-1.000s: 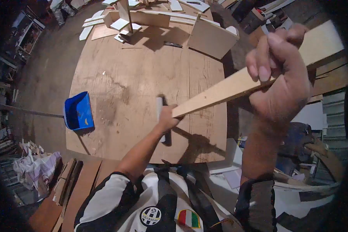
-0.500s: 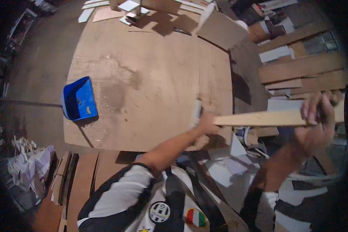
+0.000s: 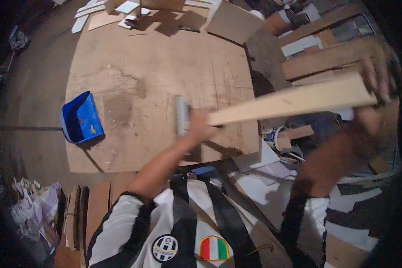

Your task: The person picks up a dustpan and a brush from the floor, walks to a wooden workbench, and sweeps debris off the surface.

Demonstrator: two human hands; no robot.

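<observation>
A brush [image 3: 182,115] with pale bristles and a long, flat wooden handle [image 3: 295,100] spans the right half of the view. Around the handle close to the brush head is my left hand [image 3: 200,125], closed and low over the plywood table top [image 3: 165,58]. My right hand [image 3: 374,91] is at the handle's far end, raised off to the right; its fingers are blurred but appear to grip the end. Over the table's left edge sits a blue dustpan [image 3: 90,118] with a thin dark handle and a little debris inside.
White and wooden offcuts [image 3: 129,6] and an upright panel [image 3: 232,22] stand at the table's far side. Boards [image 3: 330,60] and a bucket [image 3: 272,136] lie to the right. Scrap [image 3: 38,205] is heaped at lower left.
My left hand and the brush head have moved left across the table. The handle's right end has risen in view and tilts more. The camera view has shifted slightly.
</observation>
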